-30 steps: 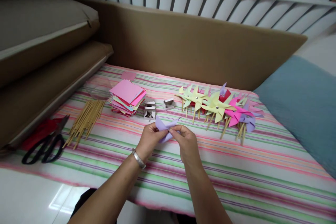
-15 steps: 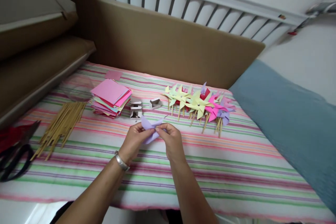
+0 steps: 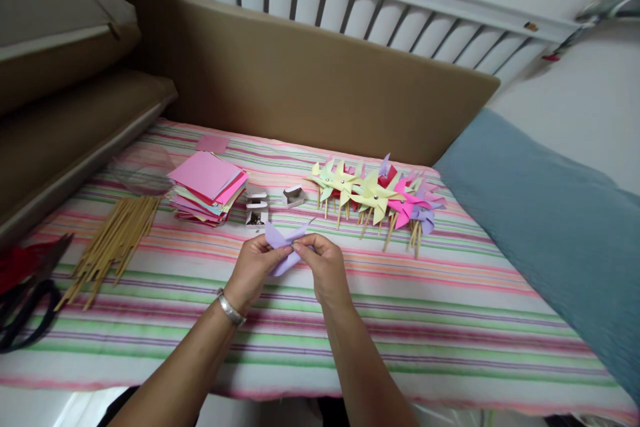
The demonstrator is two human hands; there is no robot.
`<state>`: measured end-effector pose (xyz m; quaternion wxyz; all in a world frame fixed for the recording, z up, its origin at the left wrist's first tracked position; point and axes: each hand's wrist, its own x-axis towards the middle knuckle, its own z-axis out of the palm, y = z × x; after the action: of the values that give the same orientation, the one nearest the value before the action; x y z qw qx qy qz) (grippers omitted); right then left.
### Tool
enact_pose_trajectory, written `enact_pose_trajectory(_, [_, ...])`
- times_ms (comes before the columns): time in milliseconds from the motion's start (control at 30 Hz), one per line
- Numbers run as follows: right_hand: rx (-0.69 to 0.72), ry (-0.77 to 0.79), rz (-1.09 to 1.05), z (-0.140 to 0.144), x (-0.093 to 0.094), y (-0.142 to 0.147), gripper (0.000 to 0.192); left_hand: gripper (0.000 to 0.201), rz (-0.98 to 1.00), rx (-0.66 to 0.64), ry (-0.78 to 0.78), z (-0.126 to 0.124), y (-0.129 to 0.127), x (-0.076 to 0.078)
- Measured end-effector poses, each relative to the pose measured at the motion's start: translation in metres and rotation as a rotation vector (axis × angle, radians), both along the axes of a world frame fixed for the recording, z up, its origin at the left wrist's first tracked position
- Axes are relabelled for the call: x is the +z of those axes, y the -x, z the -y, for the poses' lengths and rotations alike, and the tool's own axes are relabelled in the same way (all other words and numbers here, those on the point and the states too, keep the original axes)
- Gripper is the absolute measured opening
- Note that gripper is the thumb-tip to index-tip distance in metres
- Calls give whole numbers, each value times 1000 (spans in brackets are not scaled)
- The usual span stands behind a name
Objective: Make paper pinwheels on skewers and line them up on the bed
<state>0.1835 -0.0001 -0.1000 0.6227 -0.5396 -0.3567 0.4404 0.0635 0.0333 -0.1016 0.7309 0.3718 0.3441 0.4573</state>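
1. Two hands in the head view, both on one folded purple paper [image 3: 281,238]. Paper sits between them, off the striped cloth [image 3: 450,320], near the cloth's front half.
2. Left hand [image 3: 251,270]: closed on the paper's left side, thumb on the near face pointing at the middle. Silver bracelet [image 3: 231,307] on that wrist.
3. Right hand [image 3: 325,267]: thumb and fingers pinched at the paper's middle, thumb tip right beside the left one. Can't tell if a small part is also between the fingertips.
4. Paper state: flaps standing up and crossing. Lower part shows under the thumbs; rest hidden by fingers.
5. Just beyond the hands: open white box [image 3: 257,215] with small shiny bits in it. Second white box [image 3: 294,196] to its right, apart.
6. Left of the boxes: paper stack [image 3: 203,177], mixed colours, pink on top, edges uneven. Loose pink square [image 3: 213,143] just behind it.
7. Right, past the hands: pinwheels [image 3: 375,197] bunched and overlapping, paper heads on sticks; yellow, green, pink, red, purple.
8. Left: wooden sticks [image 3: 115,240] in a loose pile. Black-handled scissors [image 3: 40,273] farther left, next to something red [image 3: 23,260], too hidden to identify.
9. Behind: brown panel [image 3: 300,80] upright along the cloth's far edge.
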Motion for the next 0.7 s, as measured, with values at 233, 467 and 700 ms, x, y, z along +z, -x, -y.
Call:
enact_pose_trajectory(233, [7, -2, 11, 0, -1, 0, 9, 15, -21, 21, -40, 0, 0, -5])
enact_pose_trajectory(467, [0, 6, 120, 1, 1, 0, 11, 15, -3, 13, -12, -1, 0, -4])
enact_pose_trajectory(700, [5, -43, 156, 2, 6, 0, 24, 27, 118, -49, 77, 5, -1, 5])
